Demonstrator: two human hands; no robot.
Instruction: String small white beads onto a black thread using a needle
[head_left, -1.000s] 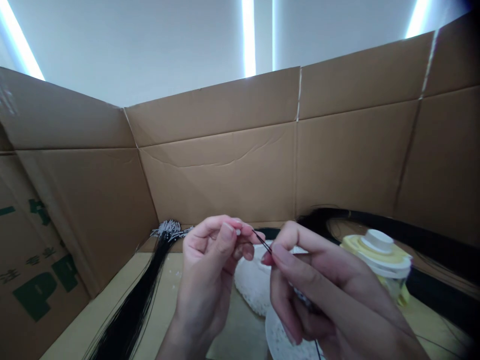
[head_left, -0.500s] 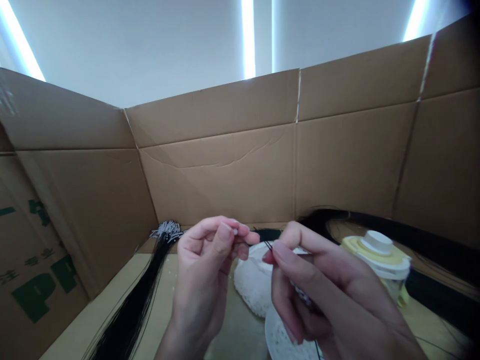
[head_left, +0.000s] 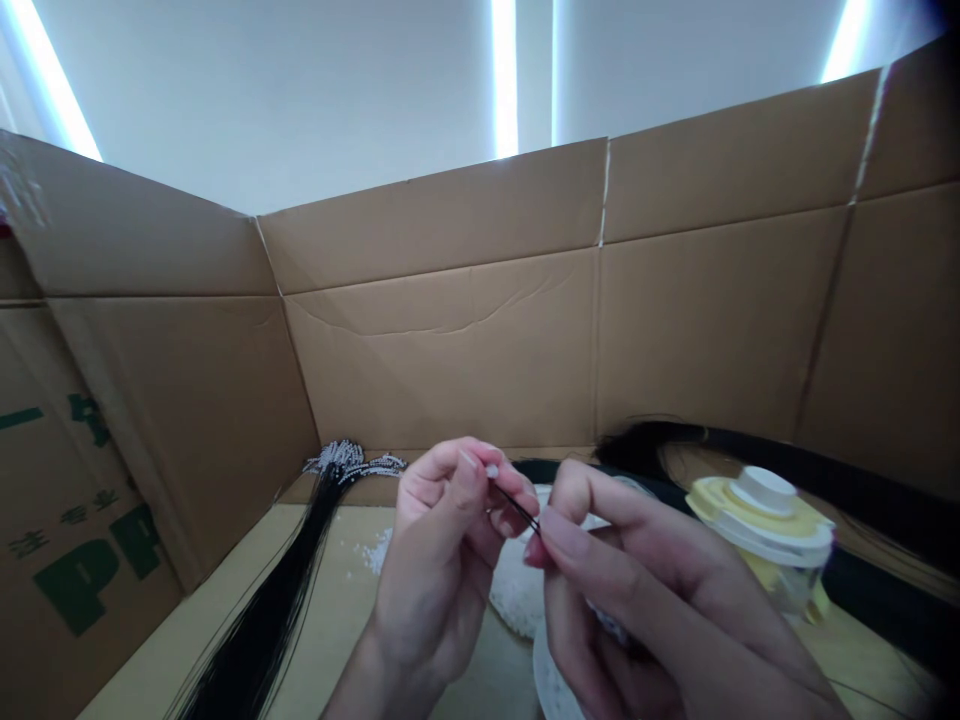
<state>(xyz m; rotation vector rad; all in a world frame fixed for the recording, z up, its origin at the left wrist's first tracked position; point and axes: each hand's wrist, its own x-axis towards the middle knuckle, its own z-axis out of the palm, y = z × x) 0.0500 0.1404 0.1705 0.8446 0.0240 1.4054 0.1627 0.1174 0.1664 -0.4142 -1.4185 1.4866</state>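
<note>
Bottom centre of the box: left hand and right hand nearly meet at the fingertips. Left thumb and forefinger are closed, pinching a white bead, too small to make out its exact shape. A black strand runs from that pinch down and to the right, long axis diagonal, into the closed right thumb and forefinger. Right hand sits lower and overlaps a white textured disc. Just behind the hands: white fluffy pad. Further left in the box: black bundle, its top end strung with beads. Further right: yellow-and-white jar, with a second bundle behind it.
</note>
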